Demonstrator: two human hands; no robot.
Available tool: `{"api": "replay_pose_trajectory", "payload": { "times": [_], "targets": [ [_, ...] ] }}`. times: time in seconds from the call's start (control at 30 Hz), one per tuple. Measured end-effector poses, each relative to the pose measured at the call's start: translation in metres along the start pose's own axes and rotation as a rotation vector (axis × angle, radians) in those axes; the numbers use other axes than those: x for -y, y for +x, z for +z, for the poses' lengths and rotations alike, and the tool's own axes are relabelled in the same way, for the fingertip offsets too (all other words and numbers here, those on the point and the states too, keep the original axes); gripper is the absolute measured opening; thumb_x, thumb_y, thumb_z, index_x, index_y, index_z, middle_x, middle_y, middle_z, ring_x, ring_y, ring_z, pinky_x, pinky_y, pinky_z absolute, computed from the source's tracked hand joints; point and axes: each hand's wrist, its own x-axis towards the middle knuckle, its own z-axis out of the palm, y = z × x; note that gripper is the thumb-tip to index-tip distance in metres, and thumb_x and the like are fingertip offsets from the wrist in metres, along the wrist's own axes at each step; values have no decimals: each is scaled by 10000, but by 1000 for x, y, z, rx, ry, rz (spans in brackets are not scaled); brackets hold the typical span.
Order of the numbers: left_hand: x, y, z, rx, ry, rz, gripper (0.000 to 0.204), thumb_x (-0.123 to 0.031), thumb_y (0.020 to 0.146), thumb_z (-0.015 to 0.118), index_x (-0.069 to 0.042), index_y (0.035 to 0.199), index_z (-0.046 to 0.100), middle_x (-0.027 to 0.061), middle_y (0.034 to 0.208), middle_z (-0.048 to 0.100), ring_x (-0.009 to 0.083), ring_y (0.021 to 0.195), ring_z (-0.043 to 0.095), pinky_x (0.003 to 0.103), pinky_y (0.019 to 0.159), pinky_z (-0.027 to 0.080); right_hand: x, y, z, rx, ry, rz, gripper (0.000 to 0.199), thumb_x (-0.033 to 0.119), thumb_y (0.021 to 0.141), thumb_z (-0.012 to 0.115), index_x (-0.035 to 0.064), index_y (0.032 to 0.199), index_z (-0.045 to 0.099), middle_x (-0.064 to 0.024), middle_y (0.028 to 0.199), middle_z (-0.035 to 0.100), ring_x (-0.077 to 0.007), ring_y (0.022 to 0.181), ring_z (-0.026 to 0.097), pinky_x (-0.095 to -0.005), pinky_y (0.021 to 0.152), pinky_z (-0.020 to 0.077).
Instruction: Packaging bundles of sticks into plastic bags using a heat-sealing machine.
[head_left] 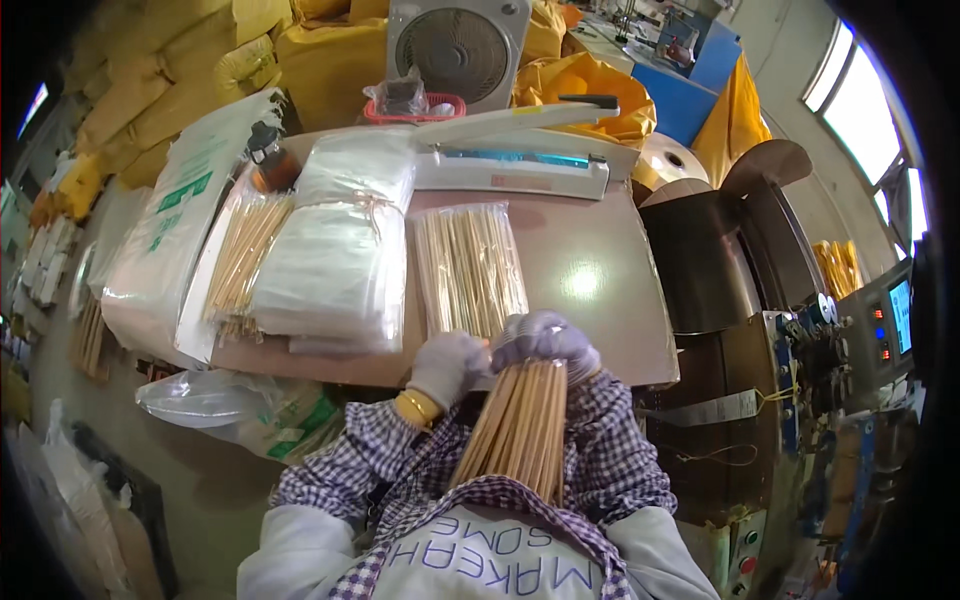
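My right hand (545, 342), in a pale glove, wraps round the far end of a bundle of thin wooden sticks (515, 430). The bundle slopes toward my chest past the table's near edge; a shine along it looks like clear film. Just left of it, my gloved left hand (447, 367) is closed, fingertips close to the right hand; anything pinched there is hidden. Beyond both hands, a clear bag of similar sticks (470, 265) lies flat on the table (600, 240).
Left of the bagged sticks lies a tied stack of clear plastic bags (335, 260), then loose sticks (245, 250) and a white sack (165, 240). A long bag sealer (510, 175) spans the table's back, before a fan (458, 50) and red basket (440, 108). Machinery (700, 260) stands at right.
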Motion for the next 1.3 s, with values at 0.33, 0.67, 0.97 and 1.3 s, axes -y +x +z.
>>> {"api": "replay_pose_trajectory", "payload": {
  "times": [0.33,0.67,0.97,1.3],
  "targets": [
    [-32,-26,-8,-688,-230,-96,185,-235,851,585,-72,793,651,67,694,592,190,592,548,300,551,468,-54,-22,34,-627,-286,102,283,209,919,470,12,1101,560,-152,1314,417,-209,1224,371,-317,1066,228],
    [-55,-60,-62,279,-1297,-358,154,-178,838,621,-41,874,682,46,900,674,134,740,615,236,638,496,-35,-89,111,-896,-1513,412,419,311,682,756,59,963,576,-113,775,604,-253,683,608,-345,607,479],
    [31,129,-197,-186,-608,-121,249,-26,773,499,-36,965,656,9,757,641,45,557,490,220,508,422,169,51,88,-733,-1923,32,196,228,757,574,182,911,686,-127,815,647,-296,714,625,-354,652,505],
    [59,172,-242,-280,-666,-130,91,-95,865,529,-72,872,617,-22,627,519,62,496,468,207,426,386,207,85,125,-739,-1706,-480,129,140,777,608,38,705,637,-125,628,600,-187,509,575,-309,493,468]
  ]
}}
